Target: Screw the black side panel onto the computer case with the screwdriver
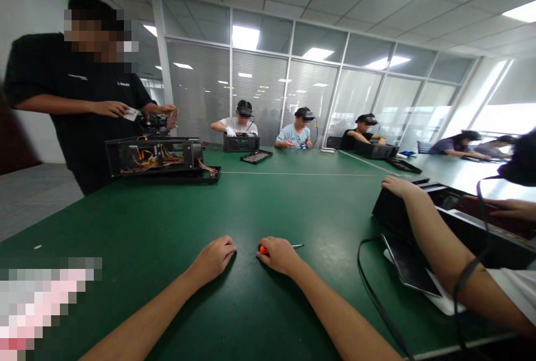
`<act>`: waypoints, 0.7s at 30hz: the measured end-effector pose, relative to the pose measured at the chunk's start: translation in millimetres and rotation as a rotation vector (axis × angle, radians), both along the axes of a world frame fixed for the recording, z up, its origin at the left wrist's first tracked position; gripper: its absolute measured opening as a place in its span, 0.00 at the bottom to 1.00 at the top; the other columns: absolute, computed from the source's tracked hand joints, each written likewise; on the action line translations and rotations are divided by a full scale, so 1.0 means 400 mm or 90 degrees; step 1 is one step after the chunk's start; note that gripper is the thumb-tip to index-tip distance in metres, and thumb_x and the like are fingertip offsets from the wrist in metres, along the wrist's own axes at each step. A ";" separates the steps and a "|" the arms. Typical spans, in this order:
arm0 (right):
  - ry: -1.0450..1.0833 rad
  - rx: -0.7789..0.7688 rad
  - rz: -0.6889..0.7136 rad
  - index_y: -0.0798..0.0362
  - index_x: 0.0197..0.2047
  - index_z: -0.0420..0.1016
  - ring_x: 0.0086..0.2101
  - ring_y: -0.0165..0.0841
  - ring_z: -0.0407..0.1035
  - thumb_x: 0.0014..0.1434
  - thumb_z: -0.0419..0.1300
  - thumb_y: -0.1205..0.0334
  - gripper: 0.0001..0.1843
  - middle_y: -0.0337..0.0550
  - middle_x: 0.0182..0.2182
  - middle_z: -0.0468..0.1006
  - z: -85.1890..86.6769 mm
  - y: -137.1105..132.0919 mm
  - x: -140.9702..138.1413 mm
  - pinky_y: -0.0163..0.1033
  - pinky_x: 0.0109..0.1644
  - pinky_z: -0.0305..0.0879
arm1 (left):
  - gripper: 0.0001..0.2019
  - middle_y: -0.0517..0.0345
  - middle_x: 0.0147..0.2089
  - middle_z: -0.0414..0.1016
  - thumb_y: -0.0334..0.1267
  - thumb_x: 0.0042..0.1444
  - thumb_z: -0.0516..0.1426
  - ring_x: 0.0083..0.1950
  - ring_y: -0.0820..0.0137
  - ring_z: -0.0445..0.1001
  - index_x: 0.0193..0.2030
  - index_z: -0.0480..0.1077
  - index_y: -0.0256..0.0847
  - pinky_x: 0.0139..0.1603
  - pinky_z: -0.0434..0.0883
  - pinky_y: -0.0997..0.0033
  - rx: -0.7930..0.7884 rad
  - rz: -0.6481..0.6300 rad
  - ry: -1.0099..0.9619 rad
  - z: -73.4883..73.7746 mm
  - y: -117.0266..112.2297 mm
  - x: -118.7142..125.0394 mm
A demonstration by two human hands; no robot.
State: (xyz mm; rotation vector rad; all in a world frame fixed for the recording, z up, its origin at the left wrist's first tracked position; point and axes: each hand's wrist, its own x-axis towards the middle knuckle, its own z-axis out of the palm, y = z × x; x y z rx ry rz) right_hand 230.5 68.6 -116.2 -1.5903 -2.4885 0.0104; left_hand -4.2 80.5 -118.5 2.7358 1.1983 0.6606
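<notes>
My left hand [214, 258] rests on the green table [167, 227] with its fingers curled into a loose fist, and nothing shows in it. A hand's width to its right, my right hand [280, 255] is closed over a screwdriver [293, 246]. Its orange handle peeks out at the left of the fist. The thin metal shaft sticks out to the right, flat on the table. Both forearms reach in from the bottom edge.
An open black computer case [153, 155] with coloured wires stands at the far left, a standing person behind it. A neighbour's arm [435, 238] reaches to a black case [460, 216] at right, above a flat panel [408, 266] and a black cable [368, 288]. Other seated people work at cases along the far edge.
</notes>
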 end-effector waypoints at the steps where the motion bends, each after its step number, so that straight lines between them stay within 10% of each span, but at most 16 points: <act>1: 0.001 -0.001 0.001 0.50 0.44 0.70 0.40 0.36 0.69 0.59 0.51 0.50 0.17 0.45 0.39 0.75 0.000 0.000 0.000 0.36 0.42 0.58 | 0.13 0.54 0.40 0.69 0.35 0.60 0.47 0.40 0.69 0.68 0.39 0.72 0.40 0.44 0.65 0.71 -0.005 0.001 0.003 0.003 -0.001 0.000; 21: -0.001 0.022 0.016 0.51 0.44 0.70 0.38 0.35 0.69 0.60 0.50 0.49 0.17 0.45 0.38 0.75 -0.001 -0.001 0.004 0.36 0.40 0.58 | 0.13 0.54 0.40 0.69 0.34 0.60 0.46 0.40 0.70 0.67 0.39 0.72 0.40 0.43 0.65 0.70 0.001 -0.009 0.001 0.004 -0.004 0.002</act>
